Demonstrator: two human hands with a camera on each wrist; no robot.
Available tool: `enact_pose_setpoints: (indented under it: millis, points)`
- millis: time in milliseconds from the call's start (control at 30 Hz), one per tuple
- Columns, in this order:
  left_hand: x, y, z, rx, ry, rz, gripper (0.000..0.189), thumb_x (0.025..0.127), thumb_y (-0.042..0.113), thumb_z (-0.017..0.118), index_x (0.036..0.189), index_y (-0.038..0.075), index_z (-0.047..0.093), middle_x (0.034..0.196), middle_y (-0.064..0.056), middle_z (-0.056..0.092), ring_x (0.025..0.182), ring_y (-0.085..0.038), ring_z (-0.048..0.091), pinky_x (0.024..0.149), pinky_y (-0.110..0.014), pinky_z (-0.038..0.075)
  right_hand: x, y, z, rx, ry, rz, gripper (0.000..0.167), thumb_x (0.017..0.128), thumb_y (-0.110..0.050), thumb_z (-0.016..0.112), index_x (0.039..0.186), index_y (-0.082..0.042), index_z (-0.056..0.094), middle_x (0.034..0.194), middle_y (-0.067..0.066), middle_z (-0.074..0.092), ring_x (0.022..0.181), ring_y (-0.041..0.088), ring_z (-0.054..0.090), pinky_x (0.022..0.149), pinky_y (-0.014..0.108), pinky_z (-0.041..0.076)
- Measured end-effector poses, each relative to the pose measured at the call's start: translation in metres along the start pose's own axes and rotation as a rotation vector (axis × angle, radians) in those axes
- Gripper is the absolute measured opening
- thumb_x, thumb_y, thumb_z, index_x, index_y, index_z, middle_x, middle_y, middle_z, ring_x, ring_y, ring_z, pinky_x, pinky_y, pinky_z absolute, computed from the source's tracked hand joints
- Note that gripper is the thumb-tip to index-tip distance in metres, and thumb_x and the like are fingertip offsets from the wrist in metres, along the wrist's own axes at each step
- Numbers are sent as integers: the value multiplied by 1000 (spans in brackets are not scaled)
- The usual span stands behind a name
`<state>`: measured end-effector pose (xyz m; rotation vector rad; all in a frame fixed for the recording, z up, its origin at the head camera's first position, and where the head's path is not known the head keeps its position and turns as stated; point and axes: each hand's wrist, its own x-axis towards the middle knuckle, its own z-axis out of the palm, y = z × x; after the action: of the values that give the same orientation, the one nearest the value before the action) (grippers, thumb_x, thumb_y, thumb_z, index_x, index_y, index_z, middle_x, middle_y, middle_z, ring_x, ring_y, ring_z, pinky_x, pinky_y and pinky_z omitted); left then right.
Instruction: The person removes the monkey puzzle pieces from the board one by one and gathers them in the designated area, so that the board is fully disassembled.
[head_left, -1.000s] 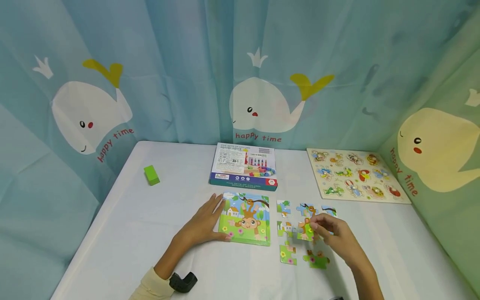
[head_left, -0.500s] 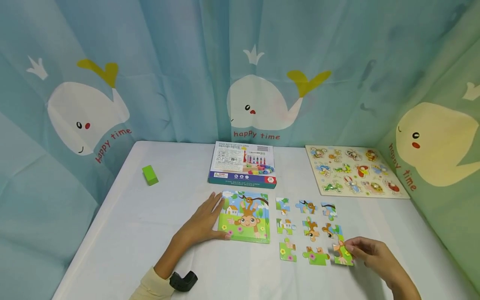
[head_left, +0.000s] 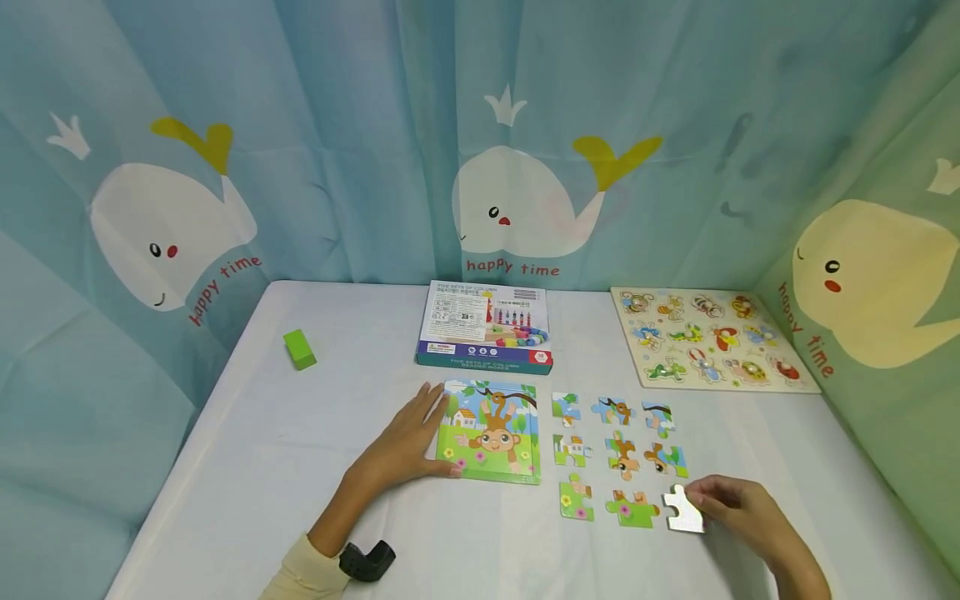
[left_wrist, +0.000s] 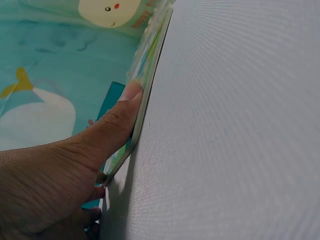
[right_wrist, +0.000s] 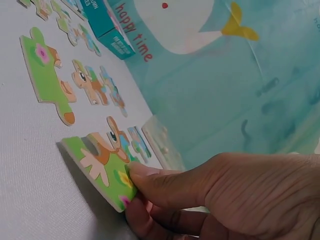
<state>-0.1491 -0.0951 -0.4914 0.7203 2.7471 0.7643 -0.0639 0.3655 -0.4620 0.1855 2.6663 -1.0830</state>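
Note:
My right hand [head_left: 738,508] pinches a corner jigsaw puzzle piece [right_wrist: 102,167] between thumb and fingers. The piece stands tilted close over the tablecloth at the lower right of the spread pieces; glare turns it whitish in the head view, while the right wrist view shows green grass and a monkey's hand. My left hand [head_left: 408,437] rests against the monkey puzzle board [head_left: 491,433], fingers fairly straight along its left side and thumb at its lower left corner. Loose pieces lie face up in rows right of the board, among them a bottom-middle piece [head_left: 633,510] beside the held one.
Behind the board lies a beaded-boxes carton [head_left: 483,327]. A wooden insect peg puzzle [head_left: 712,340] is at the back right, and a green block [head_left: 300,350] at the left. Curtains [head_left: 360,150] with whales enclose the white table [head_left: 247,475] at the back and sides.
My right hand has carried the piece from over the middle rows to the lower right, then tilted it so that it catches the light. My left hand stays at the board.

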Motion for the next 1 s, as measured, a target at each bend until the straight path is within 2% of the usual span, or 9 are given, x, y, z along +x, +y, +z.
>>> enact_pose_setpoints:
  millis: [167,333,467,733,1000]
  points:
    - [-2,1,-1,-10,-5,-6,113,74,56,78,154,0,21,165,-14,11,153,-34,4,120,-53,19,2,-3,-1,-47,-20,57,20,96,-15,62,100,3,70,84,-1,69,69,-1,51,63,20,44]
    - [-2,0,0,-7,-5,-10,113,73,57,78,154,1,21,165,-14,11,153,-34,4,120,-53,19,2,-5,-2,-113,-1,52,18,94,-18,65,96,-1,70,82,-1,68,68,-1,51,63,21,43]
    - [-3,0,0,-14,-3,-14,114,73,57,78,154,1,22,165,-14,12,153,-34,4,120,-54,19,5,-6,-2,-147,4,81,19,93,-21,67,94,-3,69,83,-1,67,69,3,51,63,23,42]
    - [-4,-1,0,-15,0,-19,113,73,57,78,154,1,22,165,-14,11,153,-34,4,120,-54,19,11,-5,0,-168,7,128,15,91,-17,68,94,-3,68,83,-2,67,74,10,54,63,25,41]
    - [-4,-3,1,-12,6,-20,114,74,58,78,154,1,21,165,-13,11,153,-34,4,120,-54,20,14,-5,0,-166,13,125,19,91,-21,69,95,-2,68,84,-1,67,77,12,56,65,27,42]
